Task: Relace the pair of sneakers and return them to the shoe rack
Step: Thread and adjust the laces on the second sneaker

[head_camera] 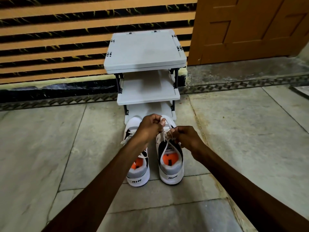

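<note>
Two white, grey and black sneakers with orange insoles stand side by side on the floor, heels toward me. Over the right sneaker (171, 169) my left hand (149, 127) pinches a loop of its white lace (164, 143), lifted above the tongue. My right hand (185, 137) grips the other end of the same lace, close beside the left hand. The left sneaker (138, 173) lies partly under my left forearm, its lace loose over the side. Just beyond the toes stands the grey shoe rack (145, 54) with three shelves, none holding shoes.
The rack stands against a wall of orange and black stripes (50, 39). A brown wooden door (250, 27) is at the upper right, behind a raised stone threshold. Grey stone floor tiles (50, 148) spread on both sides of the sneakers.
</note>
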Available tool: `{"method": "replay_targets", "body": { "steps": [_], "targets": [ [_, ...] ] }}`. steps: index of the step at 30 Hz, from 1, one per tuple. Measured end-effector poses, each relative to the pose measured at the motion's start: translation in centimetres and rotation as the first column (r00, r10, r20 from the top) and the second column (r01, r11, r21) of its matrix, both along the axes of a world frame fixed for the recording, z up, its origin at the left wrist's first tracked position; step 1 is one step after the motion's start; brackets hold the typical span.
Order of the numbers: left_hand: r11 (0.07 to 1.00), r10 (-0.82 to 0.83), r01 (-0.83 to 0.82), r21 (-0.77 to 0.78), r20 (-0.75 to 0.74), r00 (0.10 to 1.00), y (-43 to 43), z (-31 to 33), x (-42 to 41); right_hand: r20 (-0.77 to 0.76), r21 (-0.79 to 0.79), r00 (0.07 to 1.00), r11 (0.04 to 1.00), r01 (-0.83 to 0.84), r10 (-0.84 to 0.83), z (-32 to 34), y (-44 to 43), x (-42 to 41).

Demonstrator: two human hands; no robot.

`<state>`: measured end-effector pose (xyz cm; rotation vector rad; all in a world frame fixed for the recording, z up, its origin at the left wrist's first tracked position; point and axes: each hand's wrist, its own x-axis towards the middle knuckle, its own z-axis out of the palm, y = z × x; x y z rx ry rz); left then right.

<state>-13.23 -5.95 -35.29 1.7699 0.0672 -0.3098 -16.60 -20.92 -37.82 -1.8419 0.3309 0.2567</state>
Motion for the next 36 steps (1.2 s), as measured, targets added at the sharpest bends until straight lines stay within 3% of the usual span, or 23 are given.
{"method": "replay_targets", "body": {
  "steps": [5,10,15,18,20,23,27,32,34,36],
  "targets": [
    [0.999,0.0,0.004,-0.054,0.083,0.997,-0.2,2.2,0.0,-0.014,0.05,1.0,0.998,0.024,-0.024,0.1,-0.2,-0.2],
    [0.995,-0.01,0.026,-0.097,0.157,0.988,-0.2,3.8,-0.2,0.007,0.263,0.992,0.957,0.119,-0.126,0.7,-0.6,0.1],
    [0.996,-0.02,0.032,-0.081,0.147,0.989,-0.3,4.3,0.2,0.091,0.11,0.995,0.993,0.037,-0.047,1.2,-0.3,0.4],
    [0.996,-0.034,0.043,-0.076,0.122,0.992,-0.6,4.4,0.4,0.143,-0.096,0.978,0.986,-0.137,0.15,1.6,0.5,0.4],
    [0.999,-0.044,0.046,-0.012,0.126,0.991,-0.7,4.2,0.7,0.204,-0.233,0.949,0.953,-0.192,0.241,1.9,1.1,0.3],
    [0.99,-0.089,0.082,0.112,0.054,0.995,-0.3,3.3,1.1,0.279,-0.313,0.922,0.933,-0.177,0.269,2.6,1.1,0.3],
    [0.944,-0.232,0.256,0.211,-0.131,0.964,0.9,1.7,0.3,0.295,-0.347,0.934,0.934,-0.091,0.201,3.3,0.5,0.3],
    [0.977,-0.138,0.14,0.159,-0.027,0.99,1.6,0.2,-0.3,0.24,-0.188,0.971,0.981,0.052,-0.006,3.2,-0.2,0.3],
    [0.978,-0.167,0.166,0.129,0.004,0.986,1.5,0.2,-0.3,0.21,-0.126,0.976,0.989,0.082,-0.054,3.5,-0.4,0.3],
    [0.957,-0.222,0.21,0.201,0.035,0.974,1.2,0.1,-0.4,0.19,-0.094,0.979,0.992,0.089,-0.07,3.9,-0.3,0.3]
  ]
}}
